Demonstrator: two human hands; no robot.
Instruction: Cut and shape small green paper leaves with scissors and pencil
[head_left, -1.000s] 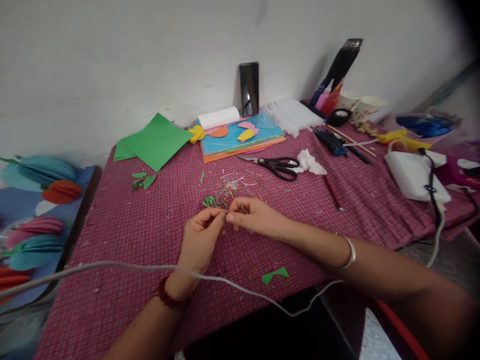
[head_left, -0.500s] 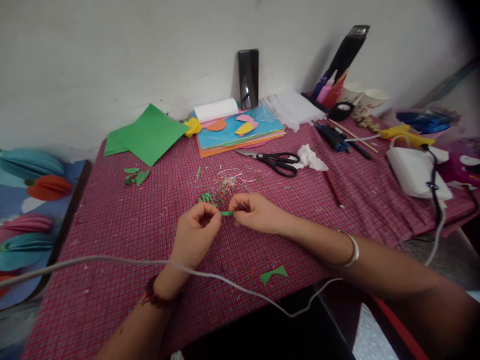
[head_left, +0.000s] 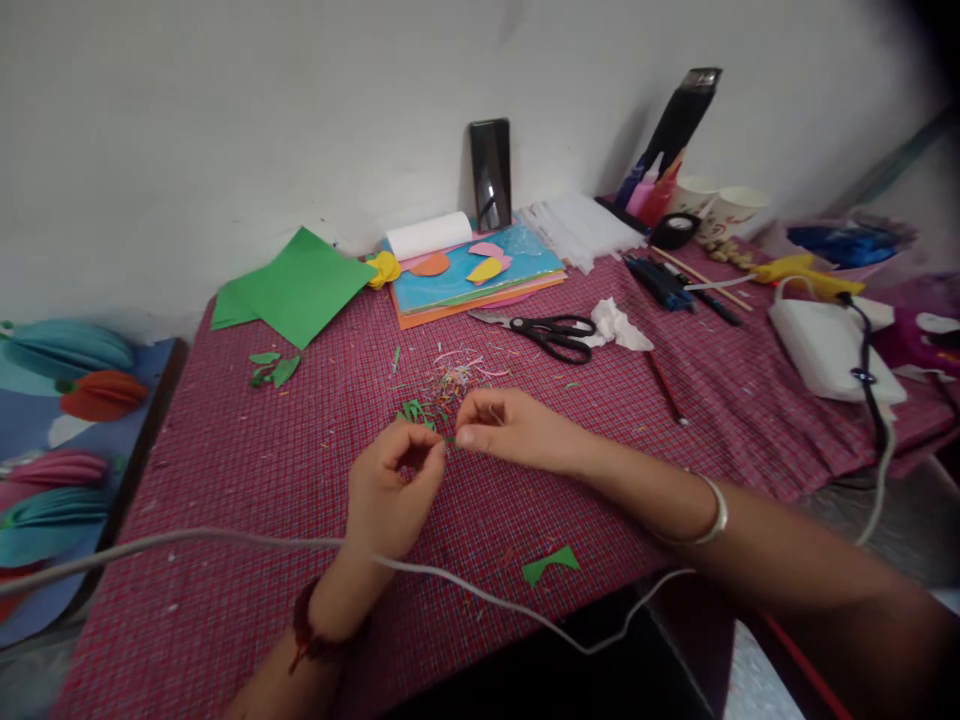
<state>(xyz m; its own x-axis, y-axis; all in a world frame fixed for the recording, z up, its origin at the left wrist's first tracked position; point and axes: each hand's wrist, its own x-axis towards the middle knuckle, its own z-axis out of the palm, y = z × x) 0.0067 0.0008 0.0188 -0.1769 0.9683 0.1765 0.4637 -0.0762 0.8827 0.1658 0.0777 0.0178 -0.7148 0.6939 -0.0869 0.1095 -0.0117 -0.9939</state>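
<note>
A table covered in a red checked cloth stands against a pale wall, seen from above by the person working at it.

Both bare hands meet near the middle of the cloth. The left hand has thumb and forefinger curled close together, pinching one end of a tiny green paper strip. The right hand has its fingertips closed on the other end of the strip, with the remaining fingers folded under. The strip sits between the two hands, just above the cloth, and is mostly hidden by the fingers.

A thin white cable runs across the near part of the table and passes over the left wrist. Just behind the hands lies a small heap of coloured paper shreds. Near the front edge lies a green paper scrap.

Toward the back edge lie a green paper sheet, a stack of coloured sheets and, beside it, black scissors. A dark phone leans upright against the wall. At the right side sits a white pouch, and near the back right corner stand two paper cups.

Off the left edge lie folded paper decorations in teal and orange.
</note>
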